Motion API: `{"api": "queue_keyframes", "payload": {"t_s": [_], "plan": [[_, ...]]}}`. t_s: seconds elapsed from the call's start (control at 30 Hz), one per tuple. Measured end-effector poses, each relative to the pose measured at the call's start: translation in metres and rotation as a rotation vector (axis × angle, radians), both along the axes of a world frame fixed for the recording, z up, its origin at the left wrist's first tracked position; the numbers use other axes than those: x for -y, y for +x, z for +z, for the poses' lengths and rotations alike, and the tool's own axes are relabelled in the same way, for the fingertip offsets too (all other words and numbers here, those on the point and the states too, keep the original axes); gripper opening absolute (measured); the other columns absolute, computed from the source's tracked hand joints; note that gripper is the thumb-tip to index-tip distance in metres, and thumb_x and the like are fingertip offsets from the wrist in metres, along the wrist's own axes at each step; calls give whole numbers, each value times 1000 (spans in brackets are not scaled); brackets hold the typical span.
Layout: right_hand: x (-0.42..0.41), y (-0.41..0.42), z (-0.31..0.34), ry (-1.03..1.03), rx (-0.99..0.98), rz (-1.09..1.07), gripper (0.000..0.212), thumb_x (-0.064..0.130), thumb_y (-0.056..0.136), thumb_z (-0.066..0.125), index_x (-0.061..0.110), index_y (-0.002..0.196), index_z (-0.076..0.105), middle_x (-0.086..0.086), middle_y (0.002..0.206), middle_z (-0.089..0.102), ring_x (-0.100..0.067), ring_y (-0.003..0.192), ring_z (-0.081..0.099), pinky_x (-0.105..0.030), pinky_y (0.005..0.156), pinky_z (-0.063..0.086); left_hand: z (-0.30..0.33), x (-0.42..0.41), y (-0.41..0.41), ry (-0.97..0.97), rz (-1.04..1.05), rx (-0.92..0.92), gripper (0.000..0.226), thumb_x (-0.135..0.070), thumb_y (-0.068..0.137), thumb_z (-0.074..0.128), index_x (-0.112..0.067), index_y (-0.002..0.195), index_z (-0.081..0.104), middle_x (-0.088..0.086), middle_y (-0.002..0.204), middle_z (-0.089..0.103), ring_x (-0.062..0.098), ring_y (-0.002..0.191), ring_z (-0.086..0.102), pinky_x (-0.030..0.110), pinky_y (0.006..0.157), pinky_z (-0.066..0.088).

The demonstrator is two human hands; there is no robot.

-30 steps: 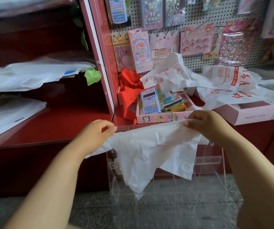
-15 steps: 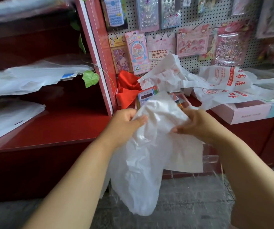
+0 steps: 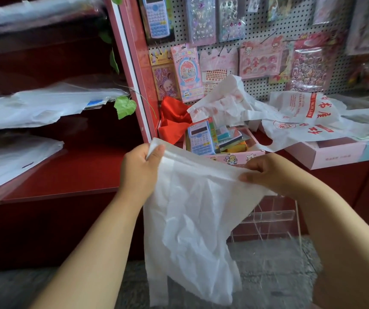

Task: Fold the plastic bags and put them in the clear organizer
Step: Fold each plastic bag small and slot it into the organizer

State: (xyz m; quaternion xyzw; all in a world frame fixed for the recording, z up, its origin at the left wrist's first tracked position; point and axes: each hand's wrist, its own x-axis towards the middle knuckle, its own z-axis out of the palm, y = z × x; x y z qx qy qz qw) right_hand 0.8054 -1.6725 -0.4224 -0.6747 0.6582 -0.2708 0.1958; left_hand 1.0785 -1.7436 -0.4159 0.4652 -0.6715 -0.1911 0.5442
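Both hands hold one white plastic bag (image 3: 192, 219) up by its top edge. The left hand (image 3: 140, 172) pinches the left corner between thumb and fingers; the right hand (image 3: 268, 172) grips the edge further right with curled fingers. The bag hangs crumpled in front of the clear organizer (image 3: 275, 219), which stands on the floor and is mostly covered by it; only its right side shows, and its compartments are hard to make out. Behind the hands, a pink box (image 3: 234, 158) holds a blue calculator (image 3: 200, 138), with red cloth (image 3: 174, 120) to its left. More printed bags (image 3: 297, 118) lie heaped on a flat pink box (image 3: 335, 156). On the left, a red shelf (image 3: 67, 175) carries blurred plastic sheets (image 3: 34, 108).
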Motion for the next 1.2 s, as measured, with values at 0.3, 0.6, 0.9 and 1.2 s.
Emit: {"api": "queue_keyframes", "payload": {"t_s": [0.3, 0.6, 0.9, 1.2], "plan": [[3, -1, -4, -231, 808, -113, 23, 25, 94, 60, 8, 81, 68, -9, 81, 69, -31, 80, 62, -53, 96, 51, -29, 8, 25, 118, 46, -159, 56, -48, 84, 46, 7, 78, 46, 5, 68, 33, 18, 65, 29, 37, 62, 26], [10, 28, -11, -401, 791, -87, 31, 25, 99, 54, 8, 74, 60, 2, 62, 55, -12, 58, 48, -28, 61, 40, -29, -2, 16, 67, 210, -77, 12, -25, 94, 56, -17, 102, 60, -7, 93, 55, 20, 97, 56, 32, 84, 42], [-4, 70, -15, -292, 640, 78, 30, 22, 95, 59, 3, 72, 62, 1, 60, 52, -7, 54, 42, -18, 50, 34, -10, -29, -32, 68, -392, 159, 15, -28, 80, 80, -32, 86, 66, -10, 78, 68, 1, 70, 58, 17, 70, 46], [10, 32, -20, -222, 736, 12, 33, 27, 101, 45, 16, 84, 71, 0, 83, 73, -9, 78, 64, -26, 78, 49, -5, -19, 2, 58, -329, -10, 18, -34, 85, 57, -18, 78, 61, -10, 67, 55, 4, 63, 44, 22, 61, 36]]}}
